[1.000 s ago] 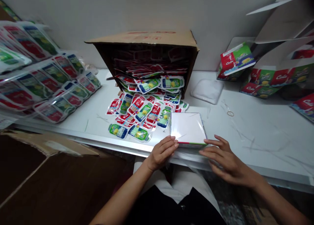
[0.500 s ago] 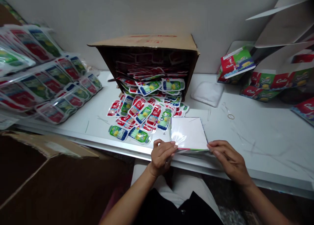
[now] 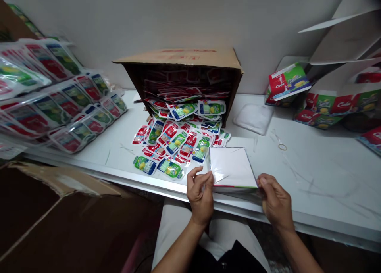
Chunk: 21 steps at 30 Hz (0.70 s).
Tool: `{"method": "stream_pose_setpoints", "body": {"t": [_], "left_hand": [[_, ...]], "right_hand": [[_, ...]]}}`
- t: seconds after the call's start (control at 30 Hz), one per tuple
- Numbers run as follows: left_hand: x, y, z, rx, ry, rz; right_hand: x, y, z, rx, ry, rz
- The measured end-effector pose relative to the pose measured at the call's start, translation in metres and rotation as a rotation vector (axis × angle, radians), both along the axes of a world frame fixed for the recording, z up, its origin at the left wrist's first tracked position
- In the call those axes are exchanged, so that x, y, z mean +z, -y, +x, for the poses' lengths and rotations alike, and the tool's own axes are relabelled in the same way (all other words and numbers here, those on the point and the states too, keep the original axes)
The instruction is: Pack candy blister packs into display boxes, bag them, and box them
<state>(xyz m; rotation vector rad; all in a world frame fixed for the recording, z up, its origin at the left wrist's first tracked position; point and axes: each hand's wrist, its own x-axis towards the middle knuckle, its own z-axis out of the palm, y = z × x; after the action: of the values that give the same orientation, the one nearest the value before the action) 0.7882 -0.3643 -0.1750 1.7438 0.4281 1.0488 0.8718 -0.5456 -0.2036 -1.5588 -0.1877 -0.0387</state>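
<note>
A box with a blank white face up (image 3: 233, 166) lies at the table's front edge, with shiny clear film over its left part and a thin coloured strip along its front. My left hand (image 3: 201, 191) is at its front left corner, fingers bent and thumb against the film there. At the front right corner, my right hand (image 3: 275, 199) is closed in a pinch on what seems to be clear film, though the fingertips hide most of it. Left of the box spreads a pile of red and green bottle-shaped packets (image 3: 178, 142).
Behind the pile, a cardboard carton (image 3: 181, 56) on its side holds many more packets. Bagged packets (image 3: 59, 106) stand at left, above an open brown carton (image 3: 74, 221). At right are printed boxes (image 3: 287, 82), a flat clear packet (image 3: 254, 118) and a rubber band (image 3: 282, 147).
My left hand has turned more upright, its fingers lifting off the box's front edge to the corner. My right hand has curled tighter at the right corner. The view has shifted slightly.
</note>
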Motion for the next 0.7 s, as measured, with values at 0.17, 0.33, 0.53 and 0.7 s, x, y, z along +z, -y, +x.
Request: {"method": "stream_pose_setpoints", "body": {"t": [0.17, 0.33, 0.53, 0.7], "left_hand": [[0.008, -0.002, 0.003, 0.037, -0.083, -0.174], [0.009, -0.01, 0.01, -0.052, -0.212, -0.487], [0.002, -0.019, 0.017, -0.174, -0.4, -0.634], [-0.006, -0.019, 0.02, -0.089, -0.501, -0.418]], "right_hand": [[0.004, -0.003, 0.002, 0.054, -0.153, 0.019], [-0.005, -0.006, 0.007, 0.047, -0.238, 0.07], [-0.007, -0.007, 0.012, 0.094, -0.391, -0.057], [0.001, -0.012, 0.015, 0.109, -0.393, -0.161]]}}
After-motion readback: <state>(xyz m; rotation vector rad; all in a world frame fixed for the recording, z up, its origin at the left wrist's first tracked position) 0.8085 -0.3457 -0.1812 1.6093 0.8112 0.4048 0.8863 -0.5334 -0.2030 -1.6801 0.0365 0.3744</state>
